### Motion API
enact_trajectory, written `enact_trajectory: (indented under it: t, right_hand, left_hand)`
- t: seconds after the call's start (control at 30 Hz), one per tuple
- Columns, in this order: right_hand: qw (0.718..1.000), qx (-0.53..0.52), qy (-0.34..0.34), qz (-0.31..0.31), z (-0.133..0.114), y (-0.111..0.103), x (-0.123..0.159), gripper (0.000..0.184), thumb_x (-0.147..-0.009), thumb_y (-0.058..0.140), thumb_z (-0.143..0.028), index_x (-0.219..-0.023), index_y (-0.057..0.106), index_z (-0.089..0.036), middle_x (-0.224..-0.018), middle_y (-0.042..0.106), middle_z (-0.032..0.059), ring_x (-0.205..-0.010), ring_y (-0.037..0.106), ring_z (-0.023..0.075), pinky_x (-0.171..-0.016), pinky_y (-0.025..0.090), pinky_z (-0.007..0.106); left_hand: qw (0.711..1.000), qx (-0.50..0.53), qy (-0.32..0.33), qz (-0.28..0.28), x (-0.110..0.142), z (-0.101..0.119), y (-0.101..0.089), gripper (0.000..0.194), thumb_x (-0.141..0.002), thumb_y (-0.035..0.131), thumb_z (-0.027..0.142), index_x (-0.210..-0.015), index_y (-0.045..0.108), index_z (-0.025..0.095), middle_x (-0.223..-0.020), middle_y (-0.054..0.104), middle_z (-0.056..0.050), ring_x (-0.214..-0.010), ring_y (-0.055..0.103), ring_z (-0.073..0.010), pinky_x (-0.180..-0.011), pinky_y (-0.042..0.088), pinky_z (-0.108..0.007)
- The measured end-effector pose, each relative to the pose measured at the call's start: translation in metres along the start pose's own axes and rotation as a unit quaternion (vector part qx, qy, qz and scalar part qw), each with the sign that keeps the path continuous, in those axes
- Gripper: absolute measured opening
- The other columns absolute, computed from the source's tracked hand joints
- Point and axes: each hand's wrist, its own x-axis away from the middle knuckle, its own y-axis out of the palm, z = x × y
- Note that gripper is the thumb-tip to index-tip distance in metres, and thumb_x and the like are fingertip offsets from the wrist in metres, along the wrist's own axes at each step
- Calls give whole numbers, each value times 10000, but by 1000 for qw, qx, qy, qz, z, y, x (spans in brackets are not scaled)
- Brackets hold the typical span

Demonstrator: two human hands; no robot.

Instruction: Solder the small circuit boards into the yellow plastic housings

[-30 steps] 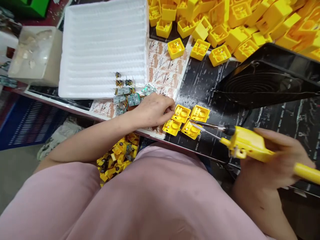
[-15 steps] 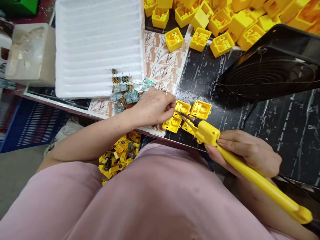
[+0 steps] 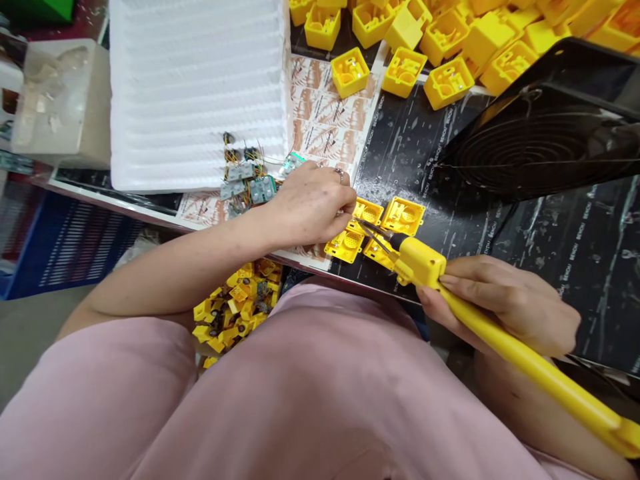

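My right hand [image 3: 510,303] grips a long yellow soldering iron [image 3: 425,260]. Its dark tip and a thin metal tube beside it point left, over a small group of open yellow plastic cases [image 3: 404,217] near the table's front edge. My left hand [image 3: 320,203], a ring on one finger, is closed in a pinch at the upper-left case of the group. What its fingertips hold is hidden. The iron's tip ends close to those fingertips. Left of my left hand lie several small circuit boards with wires [image 3: 263,190], partly covered by the hand and forearm.
A white ribbed foam tray [image 3: 200,93] takes up the back left, with a whitish plastic box [image 3: 63,103] beside it. Many yellow cases [image 3: 450,83] are piled at the back right. A black fan [image 3: 545,133] stands at right. Below the edge, yellow parts [image 3: 235,310] fill a container.
My right hand and the soldering iron have shifted slightly right in the picture. My left hand stays pinched at the same case, turned a little. The view itself has moved slightly.
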Motion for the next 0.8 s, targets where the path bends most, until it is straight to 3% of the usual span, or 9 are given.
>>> enact_trajectory:
  t: [0.13, 0.23, 0.33, 0.5, 0.6, 0.7, 0.8]
  right_hand:
    - [998, -7, -56, 15, 1, -6, -1, 174, -940, 632, -273, -783, 567, -239, -660, 647, -3, -604, 670, 134, -513, 523, 221]
    - [996, -10, -47, 81, 7, -12, 7, 114, -907, 674, -269, -848, 576, -260, -713, 660, -11, -601, 672, 137, -436, 482, 222]
    - [997, -18, -7, 77, 11, -12, 15, 112, -871, 706, -253, -882, 599, -287, -710, 665, -23, -596, 667, 150, -431, 481, 250]
    - [992, -1, 23, 124, 11, -6, 21, 311, -771, 790, -165, -1017, 686, -324, -759, 705, -9, -686, 683, 188, -490, 510, 286]
    - [989, 16, 79, 125, 7, -4, 21, 314, -776, 817, -258, -1066, 717, -325, -836, 735, 0, -568, 611, 150, -432, 438, 275]
    - [979, 18, 117, 167, 5, 0, 22, 510, -787, 815, -295, -1267, 651, -350, -856, 734, -8, -469, 518, 106, -379, 343, 264]
    - [975, -5, 92, 203, 8, 5, 25, 638, -773, 825, -252, -1355, 591, -373, -861, 726, -20, -604, 625, 141, -470, 429, 266]
  left_hand:
    - [1000, -9, 0, -12, -2, 2, -2, 271, -842, 468, 267, -766, 712, 178, -775, 687, -52, -779, 624, -213, -718, 412, -348]
    - [1000, 8, 1, -12, -3, 2, -4, 241, -829, 495, 258, -753, 707, 172, -793, 677, -54, -804, 626, -216, -743, 434, -354]
    - [1000, 10, -4, -15, -5, 2, -5, 227, -820, 507, 253, -742, 703, 168, -800, 669, -58, -817, 627, -223, -749, 447, -360]
    - [999, -4, 2, -33, -6, 0, -8, 214, -800, 514, 255, -743, 702, 169, -794, 665, -69, -822, 630, -239, -722, 452, -362]
    - [999, -7, 6, -32, -6, 0, -7, 220, -800, 508, 255, -760, 706, 169, -787, 664, -72, -830, 633, -243, -721, 459, -363]
    - [999, -14, 9, -37, -7, 2, -5, 221, -803, 507, 255, -777, 708, 167, -797, 668, -76, -853, 639, -250, -739, 472, -370]
    - [999, -11, 7, -30, -7, 3, -8, 223, -818, 523, 278, -837, 715, 167, -841, 682, -77, -902, 646, -260, -785, 488, -385]
